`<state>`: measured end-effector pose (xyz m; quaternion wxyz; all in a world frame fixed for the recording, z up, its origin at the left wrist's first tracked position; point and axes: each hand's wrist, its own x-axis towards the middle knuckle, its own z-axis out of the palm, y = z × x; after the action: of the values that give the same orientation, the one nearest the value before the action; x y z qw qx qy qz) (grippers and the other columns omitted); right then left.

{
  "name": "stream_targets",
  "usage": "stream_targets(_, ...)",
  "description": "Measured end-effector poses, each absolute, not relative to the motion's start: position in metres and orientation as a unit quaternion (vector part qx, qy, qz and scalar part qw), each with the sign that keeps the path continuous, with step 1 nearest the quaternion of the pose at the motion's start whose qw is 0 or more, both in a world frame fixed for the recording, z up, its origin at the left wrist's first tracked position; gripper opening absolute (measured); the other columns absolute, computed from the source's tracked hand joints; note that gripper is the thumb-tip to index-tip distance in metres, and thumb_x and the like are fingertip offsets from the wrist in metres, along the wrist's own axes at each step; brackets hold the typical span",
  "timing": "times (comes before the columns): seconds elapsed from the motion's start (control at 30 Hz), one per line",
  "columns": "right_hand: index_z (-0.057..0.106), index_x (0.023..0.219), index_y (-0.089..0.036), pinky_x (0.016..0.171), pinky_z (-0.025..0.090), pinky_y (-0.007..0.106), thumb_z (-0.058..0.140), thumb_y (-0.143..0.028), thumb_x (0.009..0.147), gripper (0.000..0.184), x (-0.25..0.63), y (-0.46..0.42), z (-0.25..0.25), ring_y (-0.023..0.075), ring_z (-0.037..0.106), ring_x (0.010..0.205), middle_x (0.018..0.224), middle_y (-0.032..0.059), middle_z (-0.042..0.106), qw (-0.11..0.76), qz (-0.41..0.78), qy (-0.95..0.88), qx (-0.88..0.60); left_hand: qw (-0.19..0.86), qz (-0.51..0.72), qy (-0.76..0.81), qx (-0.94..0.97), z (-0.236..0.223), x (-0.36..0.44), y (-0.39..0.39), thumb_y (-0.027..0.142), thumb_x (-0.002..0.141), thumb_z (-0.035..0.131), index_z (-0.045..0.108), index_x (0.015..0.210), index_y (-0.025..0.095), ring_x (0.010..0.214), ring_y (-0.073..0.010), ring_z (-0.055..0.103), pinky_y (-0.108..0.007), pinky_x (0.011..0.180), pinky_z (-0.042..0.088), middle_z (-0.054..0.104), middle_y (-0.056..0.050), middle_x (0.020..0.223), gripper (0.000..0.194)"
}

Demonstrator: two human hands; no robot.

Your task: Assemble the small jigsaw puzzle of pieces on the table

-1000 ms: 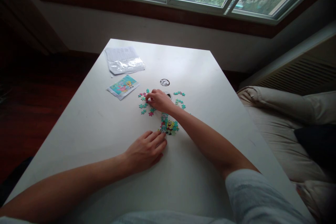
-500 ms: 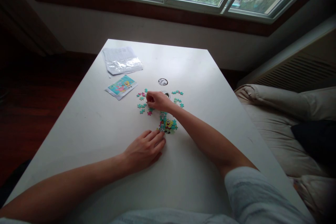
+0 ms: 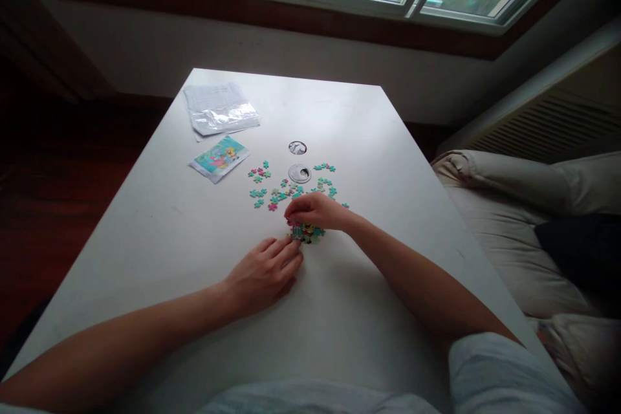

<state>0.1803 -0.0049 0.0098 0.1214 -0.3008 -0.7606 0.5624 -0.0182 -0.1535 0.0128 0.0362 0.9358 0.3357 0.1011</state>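
Observation:
A partly joined jigsaw puzzle (image 3: 310, 233) with a yellow cartoon figure lies flat on the white table. Over its upper left side, my right hand (image 3: 317, 210) is closed in a pinch on a small pink puzzle piece (image 3: 290, 222), and the hand covers the puzzle's top. My left hand (image 3: 269, 268) rests palm down with its fingers stretched out, their tips touching the puzzle's lower left edge. Loose teal and pink puzzle pieces (image 3: 259, 193) are scattered beyond the hands, to the left, in the middle and to the right.
A picture card (image 3: 220, 158) of the cartoon scene lies at the left, with a clear plastic bag and papers (image 3: 220, 110) behind it. Two round fittings, one a metal ring (image 3: 299, 173), are set in the tabletop (image 3: 169, 233). A beige sofa (image 3: 495, 226) stands at the right.
My right hand has moved from the loose pieces at the left, back toward me and right, to the joined puzzle, with a pink piece at its fingertips. My left hand has stayed in place.

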Motion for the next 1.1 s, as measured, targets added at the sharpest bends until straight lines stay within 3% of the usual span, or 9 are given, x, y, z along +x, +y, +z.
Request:
stream_targets(0.3,0.074,0.095,-0.017,0.066,0.047,0.024,0.064,-0.031,0.086,0.020,0.207,-0.012,0.014,0.0143,0.062,0.072,0.080,0.0020,0.072,0.133,0.503,-0.785,-0.337,0.036,0.107,0.324,0.939,0.015,-0.017,-0.153,0.027,0.101,0.047,0.059,0.123,0.014,0.121,-0.0285,0.056,-0.043,0.099,0.047,0.059,-0.014,0.136,0.029)
stream_targets(0.47,0.074,0.093,-0.019,0.068,0.045,0.026,0.065,-0.030,0.088,0.015,0.229,-0.016,0.016,0.0141,0.060,0.072,0.082,0.0020,0.072,0.164,0.437,-0.804,-0.369,0.056,0.113,0.314,0.941,0.018,-0.016,-0.153,0.024,0.102,0.044,0.061,0.115,0.016,0.105,-0.0233,0.060,-0.038,0.092,0.048,0.066,-0.010,0.114,0.023)
stream_targets(0.7,0.074,0.098,-0.023,0.070,0.045,0.027,0.060,-0.021,0.090,0.016,0.232,-0.021,0.010,0.0143,0.060,0.073,0.088,0.0025,0.072,0.217,0.359,-0.823,-0.382,0.047,0.128,0.282,0.950,0.020,-0.014,-0.153,0.025,0.101,0.044,0.061,0.107,0.017,0.082,-0.0201,0.056,-0.036,0.077,0.045,0.063,-0.006,0.091,0.019)
stream_targets(1.1,0.072,0.094,-0.021,0.079,0.044,0.029,0.061,-0.012,0.091,0.014,0.219,-0.016,0.015,0.0173,0.059,0.086,0.091,0.0055,0.066,0.182,0.222,-0.891,-0.352,0.043,0.127,0.268,0.954,0.020,-0.015,-0.152,0.025,0.101,0.046,0.060,0.109,0.017,0.084,-0.0201,0.056,-0.035,0.076,0.043,0.063,-0.007,0.093,0.018)
